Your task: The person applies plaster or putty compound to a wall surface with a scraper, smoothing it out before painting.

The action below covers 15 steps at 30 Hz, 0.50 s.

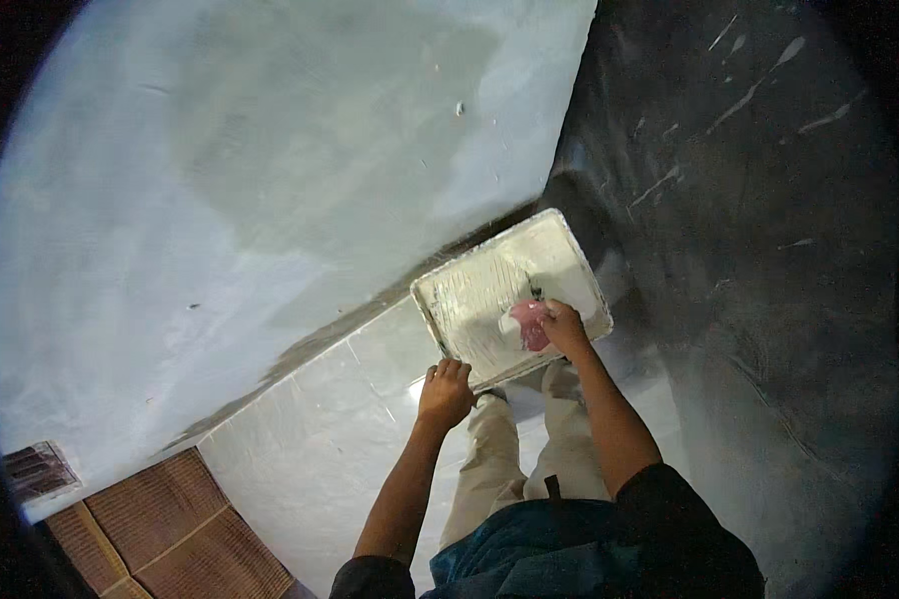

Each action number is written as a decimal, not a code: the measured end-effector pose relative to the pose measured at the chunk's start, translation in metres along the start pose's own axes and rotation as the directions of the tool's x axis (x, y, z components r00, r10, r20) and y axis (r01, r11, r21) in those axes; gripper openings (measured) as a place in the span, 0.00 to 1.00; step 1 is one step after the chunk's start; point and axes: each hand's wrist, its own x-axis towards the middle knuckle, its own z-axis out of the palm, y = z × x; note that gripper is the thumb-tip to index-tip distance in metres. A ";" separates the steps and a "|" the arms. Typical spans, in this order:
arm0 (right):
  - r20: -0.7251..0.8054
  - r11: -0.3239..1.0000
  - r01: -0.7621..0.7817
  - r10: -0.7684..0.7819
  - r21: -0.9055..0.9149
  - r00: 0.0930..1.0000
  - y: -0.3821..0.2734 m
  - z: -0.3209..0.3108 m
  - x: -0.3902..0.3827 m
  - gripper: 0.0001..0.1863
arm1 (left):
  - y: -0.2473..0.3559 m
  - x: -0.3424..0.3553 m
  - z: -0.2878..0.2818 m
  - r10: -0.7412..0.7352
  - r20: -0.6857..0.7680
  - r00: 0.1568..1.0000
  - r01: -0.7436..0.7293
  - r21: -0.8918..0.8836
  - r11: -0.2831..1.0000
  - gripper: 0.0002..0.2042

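Note:
A rectangular paint tray [569,262], ribbed inside and coated with cream paint, is in front of my legs. My left hand [447,394] has its fingers curled over the tray's near left corner. Over the near right part of the tray, my right hand [565,329] grips a flat pinkish-red piece [532,326] smeared with whitish paint. Its exact kind cannot be made out. The piece is at the tray's inner surface; whether it touches the paint is unclear. A small dark mark shows just beyond it.
A pale bluish wall [370,60] with a large greyish patch rises at the left and far side. On the right is a dark surface [769,200] streaked with white splashes. Brown woven panels [185,499] and a small dark grille [40,469] are at the lower left.

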 end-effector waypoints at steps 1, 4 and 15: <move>0.050 1.000 -0.021 0.022 -0.015 0.999 -0.006 -0.002 0.001 0.13 | -0.002 0.002 -0.007 0.006 -0.019 1.000 -0.006 0.007 1.000 0.15; 0.007 0.935 0.044 -0.049 0.351 0.999 -0.019 0.001 0.006 0.14 | -0.008 0.009 -0.033 0.031 -0.086 0.996 -0.027 0.049 0.998 0.16; 0.074 0.369 0.031 -0.267 0.929 0.961 -0.160 -0.039 -0.011 0.19 | -0.008 0.029 -0.183 0.187 -0.343 0.920 -0.053 0.363 0.930 0.21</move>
